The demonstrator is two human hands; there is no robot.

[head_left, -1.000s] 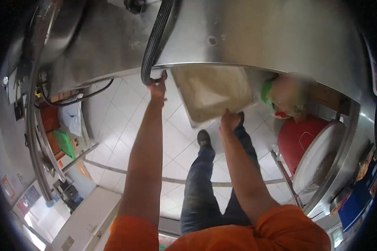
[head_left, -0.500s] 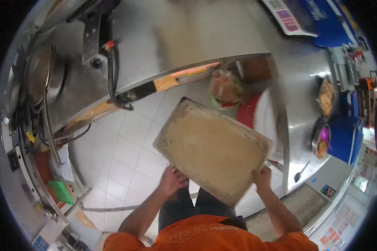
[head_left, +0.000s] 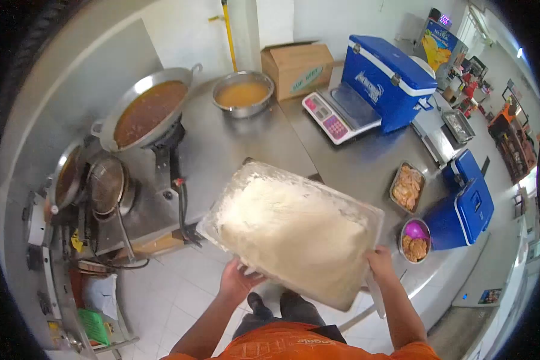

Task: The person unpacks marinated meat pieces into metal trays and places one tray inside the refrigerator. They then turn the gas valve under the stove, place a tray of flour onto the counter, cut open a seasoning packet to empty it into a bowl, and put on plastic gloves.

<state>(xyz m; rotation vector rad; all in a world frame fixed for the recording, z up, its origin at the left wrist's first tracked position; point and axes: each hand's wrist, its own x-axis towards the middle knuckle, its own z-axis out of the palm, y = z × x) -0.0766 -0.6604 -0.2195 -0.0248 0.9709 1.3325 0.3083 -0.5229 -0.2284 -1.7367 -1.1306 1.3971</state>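
Observation:
A rectangular tray spread with pale flour-like powder is held out in front of me, slightly tilted in view. My left hand is closed on its near left edge, with some fingers hidden underneath. At the right end, my right hand grips the rim. The far edge of the tray overlaps the steel table's front edge in view; I cannot tell whether they touch.
Behind the tray, the steel table bears a scale, a blue cooler, a cardboard box and a bowl of orange liquid. Food fills a metal tray and bowl at right. A large wok stands left.
The view has swung up from the floor to the tabletop. The tray, still in both my hands, now overlaps the table edge and its powder looks brighter.

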